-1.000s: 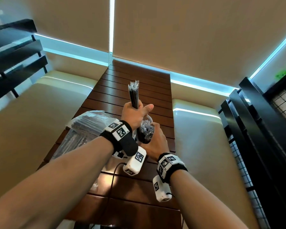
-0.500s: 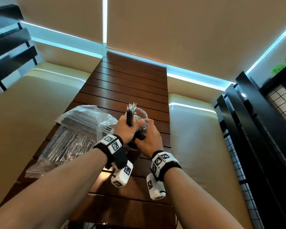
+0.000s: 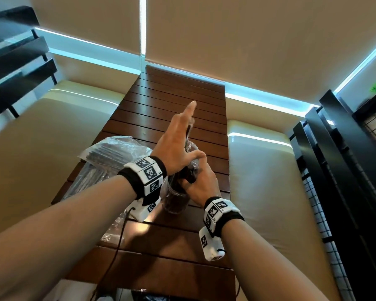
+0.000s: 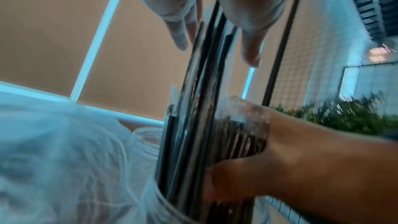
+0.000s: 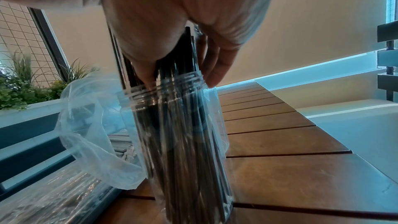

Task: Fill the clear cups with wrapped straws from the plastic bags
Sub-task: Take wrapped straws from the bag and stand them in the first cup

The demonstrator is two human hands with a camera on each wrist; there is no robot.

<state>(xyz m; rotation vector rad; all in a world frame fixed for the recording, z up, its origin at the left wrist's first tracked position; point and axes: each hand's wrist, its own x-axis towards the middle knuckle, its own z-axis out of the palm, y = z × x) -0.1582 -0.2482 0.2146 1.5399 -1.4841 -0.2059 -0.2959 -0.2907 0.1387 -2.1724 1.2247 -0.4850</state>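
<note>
From the head camera, a clear cup (image 3: 175, 198) stood upright on the slatted wooden table (image 3: 178, 109), near the middle of its width and close to the person. It was packed with dark wrapped straws (image 3: 188, 137), whose tops rose well above the rim. The left hand (image 3: 176, 146) was spread flat, fingers straight and pointing away, its palm against the left side of the straws. The right hand (image 3: 201, 181) curled around the upper part of the cup and the straws there. A crumpled plastic bag (image 3: 109, 157) holding more straws lay on the table just left of the cup.

From the left wrist, the left hand (image 4: 206, 6) showed extended fingers (image 4: 178, 37) on either side of the straw tops (image 4: 206, 74), not closed on them. The right hand (image 4: 258, 168) gripped the cup (image 4: 243, 120) from the right. The bag (image 4: 53, 159) filled the near left, blurred.

From the right wrist, the right hand (image 5: 183, 23) came down over the cup (image 5: 189, 168), its fingers (image 5: 217, 69) wrapped at the threaded rim (image 5: 163, 88) and pressing the straws (image 5: 176, 125) inside. The bag (image 5: 86, 125) lay just beside the cup on the left, on the table (image 5: 280, 168).
</note>
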